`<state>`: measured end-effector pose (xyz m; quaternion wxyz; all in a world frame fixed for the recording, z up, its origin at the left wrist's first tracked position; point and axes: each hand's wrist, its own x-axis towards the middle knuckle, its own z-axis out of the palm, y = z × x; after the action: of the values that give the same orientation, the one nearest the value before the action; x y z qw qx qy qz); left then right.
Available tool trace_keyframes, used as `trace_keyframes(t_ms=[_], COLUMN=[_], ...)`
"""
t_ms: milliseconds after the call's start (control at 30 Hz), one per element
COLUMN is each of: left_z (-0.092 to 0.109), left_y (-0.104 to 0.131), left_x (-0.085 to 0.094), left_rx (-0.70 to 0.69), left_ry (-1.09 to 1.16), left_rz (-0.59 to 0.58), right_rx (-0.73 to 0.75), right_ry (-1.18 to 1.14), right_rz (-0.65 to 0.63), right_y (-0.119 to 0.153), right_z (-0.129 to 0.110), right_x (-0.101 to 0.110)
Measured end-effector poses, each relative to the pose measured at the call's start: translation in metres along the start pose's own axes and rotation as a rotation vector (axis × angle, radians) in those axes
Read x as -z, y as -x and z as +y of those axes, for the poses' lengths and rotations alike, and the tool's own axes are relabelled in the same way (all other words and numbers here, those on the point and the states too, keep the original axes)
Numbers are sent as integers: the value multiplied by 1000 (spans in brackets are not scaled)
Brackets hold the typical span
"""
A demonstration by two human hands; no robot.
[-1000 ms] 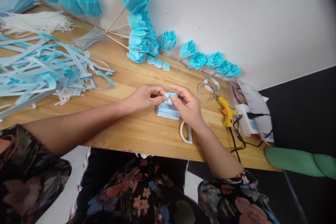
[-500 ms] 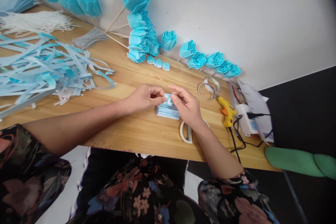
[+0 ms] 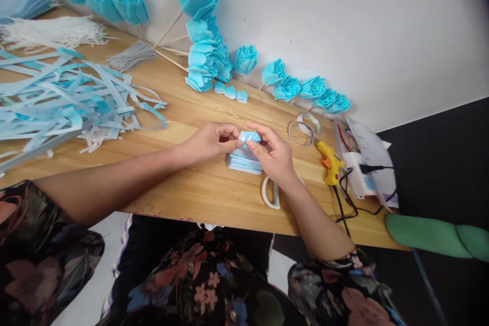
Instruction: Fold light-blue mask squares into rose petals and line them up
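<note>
White handle (image 3: 276, 196) on desk (image 3: 206, 196), just left of right forearm (image 3: 319, 224). Beyond it, stack of light-blue pieces (image 3: 245, 164). Above stack: small blue piece (image 3: 250, 136), fingers of left hand (image 3: 214, 143) and right hand (image 3: 273, 155) pinched on it. Farther, three blue petals (image 3: 230, 92), then blue flowers (image 3: 245, 59) along wall (image 3: 324, 20).

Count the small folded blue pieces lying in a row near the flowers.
3, in front of the blue flowers: left piece, middle piece, right piece. Others may be hidden behind the flowers.
</note>
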<state>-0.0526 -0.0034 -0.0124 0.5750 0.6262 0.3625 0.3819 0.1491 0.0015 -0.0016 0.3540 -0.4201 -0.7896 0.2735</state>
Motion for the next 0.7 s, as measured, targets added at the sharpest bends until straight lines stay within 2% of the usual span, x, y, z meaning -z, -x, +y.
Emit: trace_keyframes(t_ms=[200, 400, 700], left_z=[0, 4, 7], left_y=[0, 1, -1], left_x=[1, 0, 0], left_rx=[1, 0, -36], left_ry=[-4, 9, 60], left_rz=[57, 93, 179], right_rx=[-53, -65, -72], right_ry=[-87, -86, -126], right_rz=[-41, 10, 12], right_y=[1, 1, 0], right_z=[6, 6, 10], right_x=[-1, -3, -1])
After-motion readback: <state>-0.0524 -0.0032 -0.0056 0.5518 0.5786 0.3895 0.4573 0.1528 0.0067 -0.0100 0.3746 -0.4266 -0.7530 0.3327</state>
